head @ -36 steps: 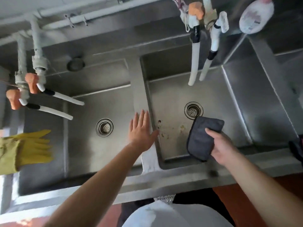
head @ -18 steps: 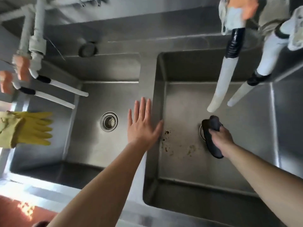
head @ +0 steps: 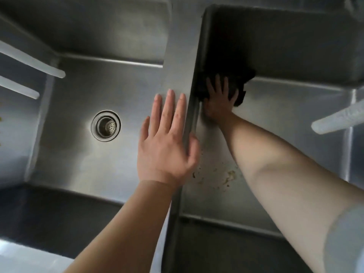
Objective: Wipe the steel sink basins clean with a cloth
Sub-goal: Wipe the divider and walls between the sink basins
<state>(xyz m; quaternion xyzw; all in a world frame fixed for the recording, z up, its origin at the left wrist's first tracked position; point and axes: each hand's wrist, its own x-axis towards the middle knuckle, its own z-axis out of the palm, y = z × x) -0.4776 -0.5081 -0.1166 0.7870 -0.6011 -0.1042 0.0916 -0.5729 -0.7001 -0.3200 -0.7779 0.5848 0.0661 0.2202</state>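
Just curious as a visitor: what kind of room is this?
Probably a commercial kitchen's washing-up area: deep steel sink basins side by side, a strainer drain, white faucet hoses above, and food residue being wiped away.

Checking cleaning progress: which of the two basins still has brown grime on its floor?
The right basin, where the right hand presses the dark cloth; brown specks remain.

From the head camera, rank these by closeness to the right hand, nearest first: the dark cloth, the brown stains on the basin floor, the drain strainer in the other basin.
1. Dark cloth: under the right hand, pressed into the basin's far left corner.
2. Brown stains: same basin floor, nearer the person, beside the forearm.
3. Drain strainer: across the divider, in the left basin.
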